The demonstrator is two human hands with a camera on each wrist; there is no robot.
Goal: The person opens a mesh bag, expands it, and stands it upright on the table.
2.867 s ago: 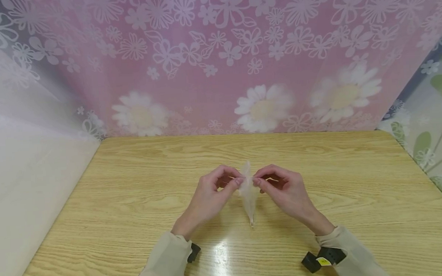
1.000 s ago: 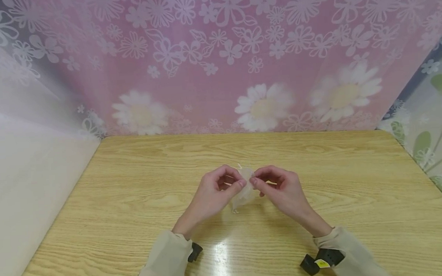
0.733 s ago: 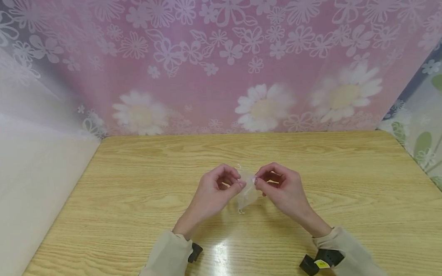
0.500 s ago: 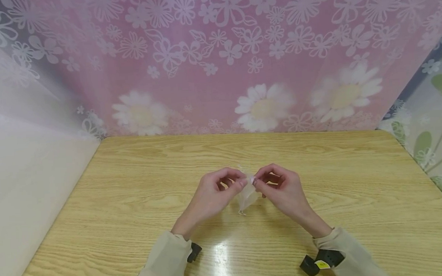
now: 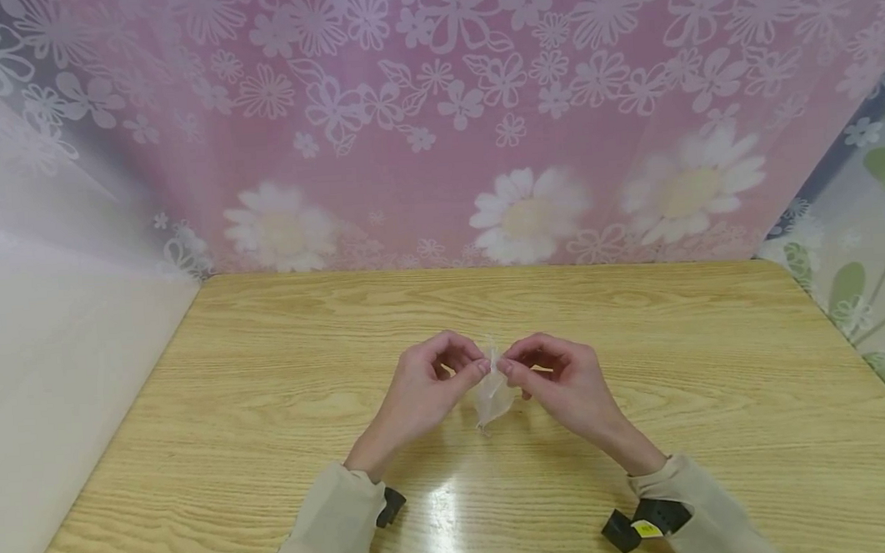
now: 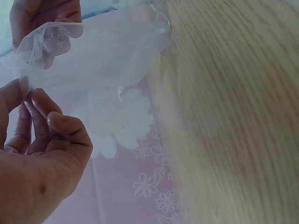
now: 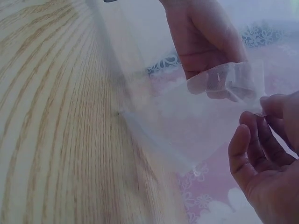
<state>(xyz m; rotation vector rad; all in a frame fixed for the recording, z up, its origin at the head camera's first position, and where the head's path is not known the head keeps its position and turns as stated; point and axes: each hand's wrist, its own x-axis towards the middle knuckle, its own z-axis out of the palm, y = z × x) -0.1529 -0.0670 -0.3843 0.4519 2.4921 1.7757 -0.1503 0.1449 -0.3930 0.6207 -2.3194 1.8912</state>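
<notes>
A sheer white drawstring pouch (image 5: 496, 401) hangs between my hands above the table, thin enough to see through. The thumb and fingertips of my left hand (image 5: 429, 386) pinch its upper part from the left. From the other side my right hand (image 5: 568, 380) pinches it close to the left fingertips. In the left wrist view the mesh of the pouch (image 6: 112, 56) stretches away from the pinch, with short white cord ends (image 6: 120, 93) at its far end. The right wrist view shows a folded edge of the pouch (image 7: 224, 77) overlapping the left fingers.
The wood-grain table (image 5: 270, 419) lies beneath both hands. A pink flowered curtain (image 5: 376, 163) closes off the back, with a pale sheet (image 5: 63, 346) on the left and a leaf-patterned one (image 5: 870, 262) on the right. Black straps sit on both wrists.
The pouch has turned from a long edge-on strip, through a wider spread, to a shorter gathered shape. My fingertips shift slightly along it; both hands stay in nearly the same place.
</notes>
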